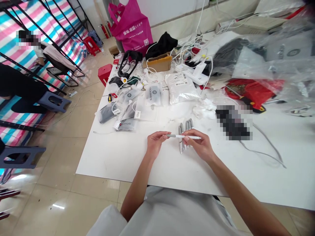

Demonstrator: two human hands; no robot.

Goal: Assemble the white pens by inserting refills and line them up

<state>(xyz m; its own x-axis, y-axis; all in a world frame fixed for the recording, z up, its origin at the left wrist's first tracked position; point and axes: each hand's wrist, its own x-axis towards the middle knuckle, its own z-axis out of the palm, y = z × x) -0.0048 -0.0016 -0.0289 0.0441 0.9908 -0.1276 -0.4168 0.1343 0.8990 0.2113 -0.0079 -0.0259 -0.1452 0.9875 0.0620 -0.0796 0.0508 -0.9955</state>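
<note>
The left hand (155,144) and right hand (199,146) pinch a slim white-and-grey pen (184,136) between their fingertips, just above a cluster of grey pens (189,124) on the white table (115,157). It looks light, stiff and smooth, easiest held along its barrel. Printed pouches (153,94) lie beyond.

A white pen (190,137) with a gray end is held up sideways. Gray pens (189,124) lie close together right under it

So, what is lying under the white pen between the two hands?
Under the white pen lie several grey pens on the white table; the right hand covers part of them, so their number cannot be told.
</note>
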